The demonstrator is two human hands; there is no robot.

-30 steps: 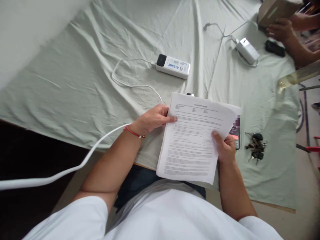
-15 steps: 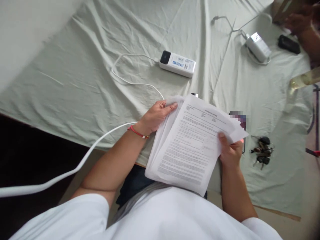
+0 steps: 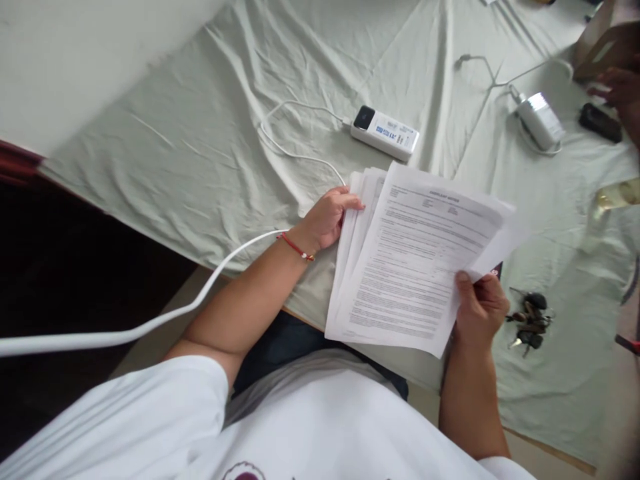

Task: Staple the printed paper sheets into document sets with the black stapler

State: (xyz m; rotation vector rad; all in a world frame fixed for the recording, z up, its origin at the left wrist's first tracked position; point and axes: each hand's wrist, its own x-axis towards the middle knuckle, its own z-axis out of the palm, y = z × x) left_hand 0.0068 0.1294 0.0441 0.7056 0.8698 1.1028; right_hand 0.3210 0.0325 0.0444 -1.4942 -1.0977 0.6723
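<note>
A fanned stack of printed paper sheets [image 3: 405,267] is held up between my two hands, over the table's near edge. My left hand [image 3: 333,215] pinches the left edge of the stack, thumb lying on top. On the lower right side, my right hand [image 3: 481,307] grips the sheets with its thumb on the printed face and its fingers behind. The top sheet carries a heading and dense lines of text. A dark item partly shows behind the papers near my right hand; most of it is hidden.
A white power bank [image 3: 385,133] with a white cable lies beyond the papers. To the right are a bunch of keys [image 3: 531,322], a white charger [image 3: 541,121], a dark case [image 3: 600,123] and a bottle [image 3: 617,195]. Another person's hand [image 3: 617,87] is by a cardboard box [image 3: 607,40].
The view has shifted, so the table items appear farther right. Both hands keep hold of the sheets, and the right-hand sheets look a little more spread and blurred at their upper right corner.
</note>
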